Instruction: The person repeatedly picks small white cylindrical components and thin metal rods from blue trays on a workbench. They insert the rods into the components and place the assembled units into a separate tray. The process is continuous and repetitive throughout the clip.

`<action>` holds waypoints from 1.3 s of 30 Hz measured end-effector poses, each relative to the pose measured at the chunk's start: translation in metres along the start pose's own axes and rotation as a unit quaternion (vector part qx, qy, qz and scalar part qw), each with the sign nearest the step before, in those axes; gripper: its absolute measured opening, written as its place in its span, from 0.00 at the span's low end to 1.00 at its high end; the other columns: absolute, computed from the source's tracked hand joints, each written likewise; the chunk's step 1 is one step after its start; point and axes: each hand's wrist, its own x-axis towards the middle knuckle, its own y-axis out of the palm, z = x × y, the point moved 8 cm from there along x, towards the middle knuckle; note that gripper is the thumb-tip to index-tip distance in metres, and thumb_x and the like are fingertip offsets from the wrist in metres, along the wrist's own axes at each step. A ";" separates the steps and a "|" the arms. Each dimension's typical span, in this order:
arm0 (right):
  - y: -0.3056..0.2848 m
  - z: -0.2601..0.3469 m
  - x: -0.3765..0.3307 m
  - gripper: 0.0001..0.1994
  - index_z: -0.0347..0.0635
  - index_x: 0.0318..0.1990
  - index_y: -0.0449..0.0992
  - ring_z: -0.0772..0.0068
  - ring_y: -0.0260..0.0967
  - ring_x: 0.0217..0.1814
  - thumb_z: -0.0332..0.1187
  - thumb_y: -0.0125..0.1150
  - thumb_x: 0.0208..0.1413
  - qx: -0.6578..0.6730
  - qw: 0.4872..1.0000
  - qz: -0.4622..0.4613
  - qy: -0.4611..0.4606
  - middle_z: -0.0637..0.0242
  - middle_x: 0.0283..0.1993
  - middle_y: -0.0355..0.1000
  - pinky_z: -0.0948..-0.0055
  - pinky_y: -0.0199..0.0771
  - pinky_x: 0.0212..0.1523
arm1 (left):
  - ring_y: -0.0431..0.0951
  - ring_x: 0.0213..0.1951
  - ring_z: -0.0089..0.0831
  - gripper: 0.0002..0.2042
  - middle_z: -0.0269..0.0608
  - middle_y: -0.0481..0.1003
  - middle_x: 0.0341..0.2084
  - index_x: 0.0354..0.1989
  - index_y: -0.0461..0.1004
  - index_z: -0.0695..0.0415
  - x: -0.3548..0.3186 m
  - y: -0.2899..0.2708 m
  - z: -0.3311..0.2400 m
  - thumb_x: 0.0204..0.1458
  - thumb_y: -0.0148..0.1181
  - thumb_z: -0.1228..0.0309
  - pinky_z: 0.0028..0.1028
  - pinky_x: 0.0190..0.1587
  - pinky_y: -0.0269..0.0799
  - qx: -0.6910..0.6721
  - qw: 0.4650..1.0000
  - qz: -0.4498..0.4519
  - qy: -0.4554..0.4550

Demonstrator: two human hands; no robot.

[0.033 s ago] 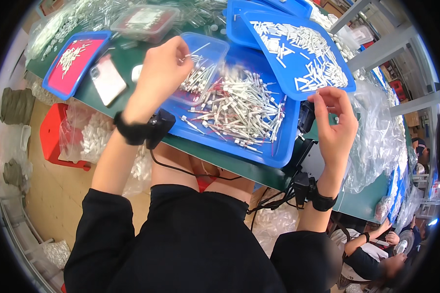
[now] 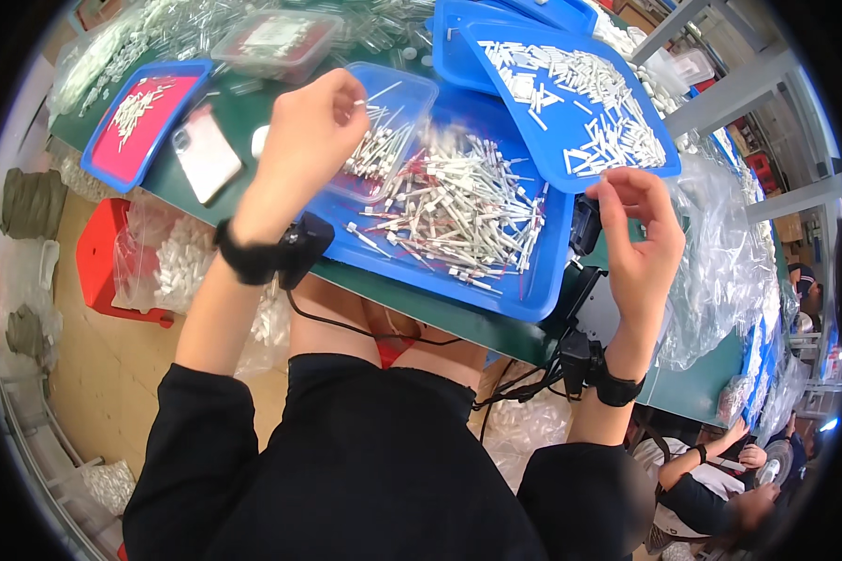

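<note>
My left hand (image 2: 316, 131) is closed in a pinch above a clear plastic box (image 2: 419, 92), and a thin white stick (image 2: 384, 92) juts out from its fingertips. Slim white pieces (image 2: 374, 150) lie inside that box. Beside it, a large blue tray (image 2: 530, 304) holds a heap of thin white sticks (image 2: 468, 210) with some reddish strands among them. My right hand (image 2: 641, 224) has its thumb and forefinger pressed together by the near edge of a tilted upper blue tray (image 2: 533, 117). What they grip, if anything, is too small to make out. Short white tubes (image 2: 617, 140) cover part of the upper tray.
A phone (image 2: 208, 154) and a small blue tray (image 2: 145, 178) with a pink bottom lie on the green table at left. Behind stands a lidded clear container (image 2: 281, 42). Clear plastic bags (image 2: 720, 280) hang at right; a red bin (image 2: 98, 257) stands below left. Another person works lower right.
</note>
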 end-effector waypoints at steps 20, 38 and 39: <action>0.019 0.035 -0.031 0.06 0.29 0.38 0.75 0.73 0.75 0.36 0.18 0.57 0.53 0.302 0.941 0.104 0.116 0.60 0.37 0.75 0.81 0.72 0.31 | 0.79 0.30 0.28 0.07 0.47 0.79 0.29 0.34 0.77 0.70 -0.059 -0.025 -0.115 0.47 0.57 0.89 0.22 0.34 0.74 -0.301 0.937 0.080 0.156; 0.015 0.035 -0.034 0.07 0.26 0.39 0.74 0.72 0.74 0.32 0.23 0.59 0.55 0.294 0.943 0.097 0.121 0.58 0.33 0.73 0.75 0.79 0.30 | 0.79 0.28 0.31 0.07 0.46 0.80 0.28 0.33 0.78 0.68 -0.062 -0.031 -0.121 0.46 0.57 0.89 0.23 0.32 0.74 -0.245 0.946 0.063 0.205; 0.015 0.035 -0.034 0.07 0.26 0.39 0.74 0.72 0.74 0.32 0.23 0.59 0.55 0.289 0.945 0.097 0.120 0.58 0.33 0.73 0.75 0.79 0.30 | 0.79 0.28 0.31 0.08 0.46 0.80 0.28 0.33 0.78 0.68 -0.062 -0.031 -0.121 0.46 0.57 0.89 0.23 0.32 0.74 -0.242 0.946 0.061 0.208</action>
